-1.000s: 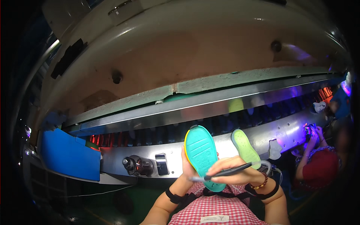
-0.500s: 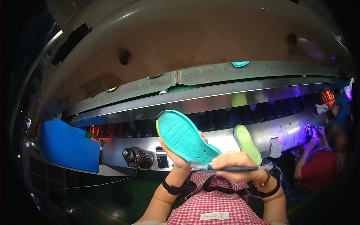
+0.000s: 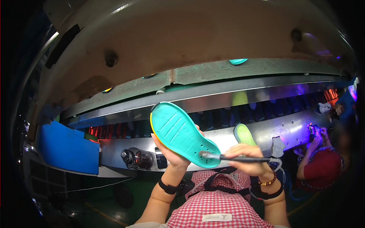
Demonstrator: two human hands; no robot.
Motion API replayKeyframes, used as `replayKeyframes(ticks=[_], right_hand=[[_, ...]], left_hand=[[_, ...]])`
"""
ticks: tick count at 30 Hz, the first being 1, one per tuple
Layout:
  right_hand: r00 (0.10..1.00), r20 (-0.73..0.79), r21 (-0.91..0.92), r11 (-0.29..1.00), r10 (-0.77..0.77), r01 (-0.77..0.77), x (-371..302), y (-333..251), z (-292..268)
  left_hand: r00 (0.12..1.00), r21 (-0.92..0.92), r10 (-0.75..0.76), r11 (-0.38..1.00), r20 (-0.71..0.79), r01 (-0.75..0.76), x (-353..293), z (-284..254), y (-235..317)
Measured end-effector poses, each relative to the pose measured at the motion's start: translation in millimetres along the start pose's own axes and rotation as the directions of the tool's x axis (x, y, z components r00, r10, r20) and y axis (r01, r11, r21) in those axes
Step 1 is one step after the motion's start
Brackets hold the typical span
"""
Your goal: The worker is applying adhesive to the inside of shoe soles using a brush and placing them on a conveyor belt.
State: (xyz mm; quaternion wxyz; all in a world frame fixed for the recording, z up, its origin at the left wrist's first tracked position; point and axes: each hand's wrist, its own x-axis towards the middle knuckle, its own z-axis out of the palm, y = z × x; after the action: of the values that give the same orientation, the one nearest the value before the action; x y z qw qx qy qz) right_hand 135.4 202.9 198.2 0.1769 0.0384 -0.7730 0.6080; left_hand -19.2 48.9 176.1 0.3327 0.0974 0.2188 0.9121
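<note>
My left hand (image 3: pixel 171 155) grips a turquoise shoe sole (image 3: pixel 178 133) from below, along its left edge, holding it tilted in front of me. The sole has a yellow and dark rim at its far left end and small holes near its near end. A slim brush (image 3: pixel 215 156) with a black handle is pinched in my right hand (image 3: pixel 245 155). Its tip lies on the sole by the holes. Just beyond my right hand a pale green sole (image 3: pixel 245 133) rests on the metal bench, partly hidden by the hand.
On the metal bench (image 3: pixel 224 136) stand a dark bottle (image 3: pixel 138 159) and a phone (image 3: pixel 161 161); a blue panel (image 3: pixel 70 150) is at left. More soles lie on the conveyor belt (image 3: pixel 201 74) behind the metal rail (image 3: pixel 190 90). A person in red (image 3: pixel 323 167) works at right.
The brush tip has moved left, further onto the sole near the holes, and its handle turned slightly. The sole has shifted a little left and away from me. The view has shifted slightly.
</note>
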Motion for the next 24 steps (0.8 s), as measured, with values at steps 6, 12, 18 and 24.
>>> replayKeyframes(ticks=[6,12,18,24], right_hand=[[0.994,0.096,0.344,0.936,0.047,-0.077,-14,15,-5],[0.947,-0.009,0.707,0.672,0.320,-0.220,-13,9,18],[0.895,0.436,0.181,0.964,0.098,-0.193,-6,-27,-13],[0.922,0.385,0.031,0.999,-0.052,0.043,-2,-20,-4]], left_hand=[[0.968,-0.057,-0.098,0.992,0.232,0.114,3,-2,4],[0.977,0.016,-0.202,0.979,0.064,0.201,-26,28,-24],[0.877,0.177,-0.362,0.930,0.315,0.321,-15,-12,-6],[0.644,0.355,-0.736,0.671,0.210,0.651,-5,-1,3]])
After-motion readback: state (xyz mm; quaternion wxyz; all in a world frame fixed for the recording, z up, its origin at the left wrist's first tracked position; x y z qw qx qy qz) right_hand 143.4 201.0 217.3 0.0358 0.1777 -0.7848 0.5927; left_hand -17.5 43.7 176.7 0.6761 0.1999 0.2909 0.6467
